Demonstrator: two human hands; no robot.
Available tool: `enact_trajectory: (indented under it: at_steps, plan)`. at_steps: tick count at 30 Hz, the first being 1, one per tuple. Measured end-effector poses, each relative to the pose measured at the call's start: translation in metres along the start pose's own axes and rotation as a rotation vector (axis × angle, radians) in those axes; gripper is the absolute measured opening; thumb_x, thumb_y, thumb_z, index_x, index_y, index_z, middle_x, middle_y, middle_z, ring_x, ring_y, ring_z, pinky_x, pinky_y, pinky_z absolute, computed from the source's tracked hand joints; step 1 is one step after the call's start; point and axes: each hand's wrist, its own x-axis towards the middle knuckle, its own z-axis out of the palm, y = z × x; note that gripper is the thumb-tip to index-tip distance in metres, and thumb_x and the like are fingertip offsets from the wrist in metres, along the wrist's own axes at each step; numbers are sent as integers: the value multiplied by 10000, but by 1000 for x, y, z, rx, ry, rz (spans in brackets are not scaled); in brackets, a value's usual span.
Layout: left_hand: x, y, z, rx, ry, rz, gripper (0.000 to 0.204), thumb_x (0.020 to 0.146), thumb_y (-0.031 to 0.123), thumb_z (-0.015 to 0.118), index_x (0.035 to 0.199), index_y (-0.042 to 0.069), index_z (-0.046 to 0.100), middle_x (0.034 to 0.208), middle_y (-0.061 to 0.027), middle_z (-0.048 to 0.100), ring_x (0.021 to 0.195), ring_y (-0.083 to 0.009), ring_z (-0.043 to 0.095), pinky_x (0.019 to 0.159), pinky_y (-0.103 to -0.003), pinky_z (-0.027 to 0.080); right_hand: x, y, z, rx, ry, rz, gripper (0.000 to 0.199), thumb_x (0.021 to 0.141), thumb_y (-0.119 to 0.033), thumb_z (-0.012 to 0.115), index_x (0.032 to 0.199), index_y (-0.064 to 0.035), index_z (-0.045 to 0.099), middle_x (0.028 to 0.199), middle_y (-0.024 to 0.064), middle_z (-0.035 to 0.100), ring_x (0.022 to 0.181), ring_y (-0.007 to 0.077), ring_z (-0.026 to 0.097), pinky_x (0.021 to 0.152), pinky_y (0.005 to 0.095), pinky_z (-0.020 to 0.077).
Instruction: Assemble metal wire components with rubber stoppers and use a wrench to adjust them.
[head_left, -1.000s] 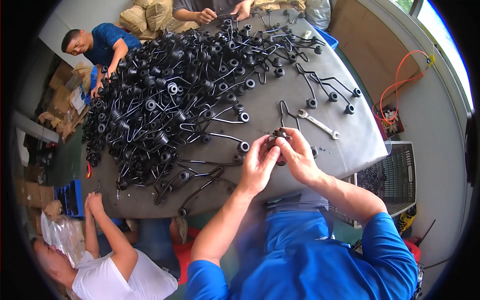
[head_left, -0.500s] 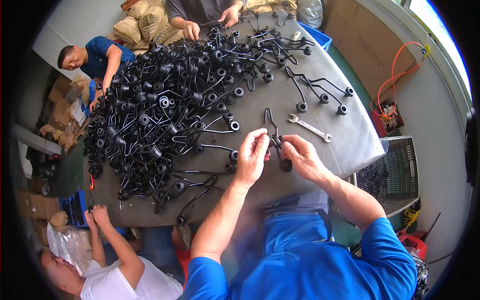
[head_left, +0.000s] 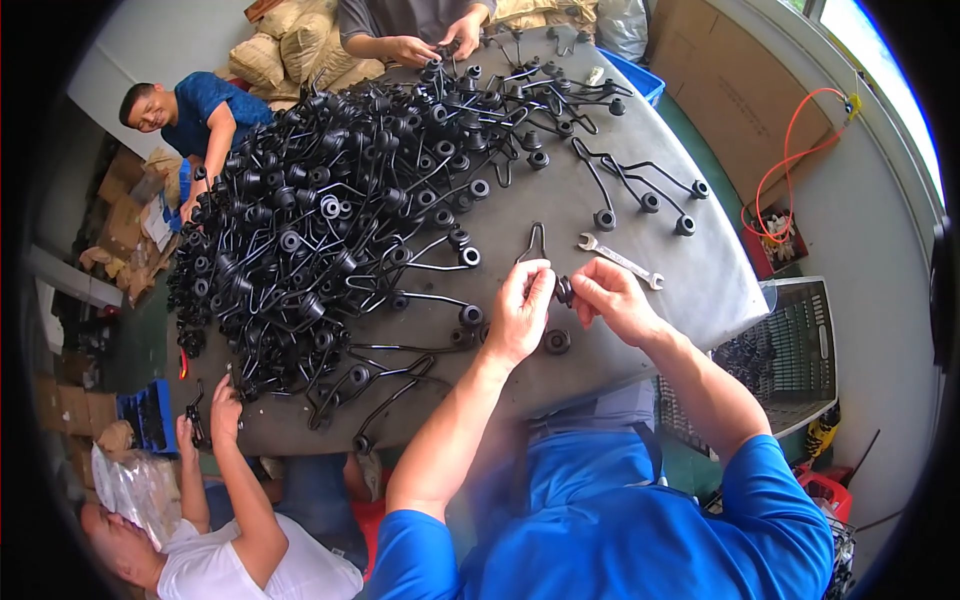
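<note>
Over the near right part of the table my left hand (head_left: 524, 312) pinches a bent black metal rod (head_left: 538, 238), whose narrow loop sticks out beyond the fingertips. Against it, the closed fingers of my right hand (head_left: 612, 300) grip a black rubber bushing (head_left: 564, 291) at the rod's end. My fingers hide how the two parts join. Just below my hands is another black bushing (head_left: 557, 341); whether it belongs to the same rod I cannot tell. An open-ended wrench (head_left: 620, 262) lies beyond my right hand.
A big heap of black rods with bushings (head_left: 330, 215) covers the table's left and middle. Several more rods (head_left: 630, 180) lie at the far right. A grey crate (head_left: 800, 340) stands off the right edge. Co-workers sit at the left and far sides, one in a white shirt (head_left: 270, 550).
My left hand has shifted slightly right, and my right hand has turned and closed in toward it. At lower left the co-worker's hands have moved apart, with a black part showing between them.
</note>
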Motion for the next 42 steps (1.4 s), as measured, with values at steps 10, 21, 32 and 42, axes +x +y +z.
enact_trajectory:
  at_steps: [10,21,32,42]
  plan:
    - [2,-3,-1,2,10,-53,232,1016,236,537,1141,44,576,761,25,538,558,-29,440,465,-195,360,0,5,-4,28,-55,-264,145,957,-144,613,1024,-16,602,923,79,648,762,136,645,694,295,555]
    - [8,-10,-2,108,20,41,229,1010,228,549,1145,45,579,743,42,527,552,-21,432,467,-185,358,0,5,-13,160,-44,7,190,936,-99,639,1101,-15,596,964,73,648,804,146,657,728,303,576]
    - [23,-11,8,354,42,332,205,985,154,590,1122,1,585,798,19,587,660,-38,496,562,-207,415,-4,7,-20,210,39,-92,158,925,-84,653,1060,-15,613,897,70,658,775,158,665,734,296,570]
    - [23,4,18,466,11,143,302,926,170,668,1143,-17,574,843,-44,646,753,-96,585,678,-261,500,-7,11,-31,-228,124,-94,125,886,-31,641,1005,2,619,905,83,655,785,185,663,721,311,553]
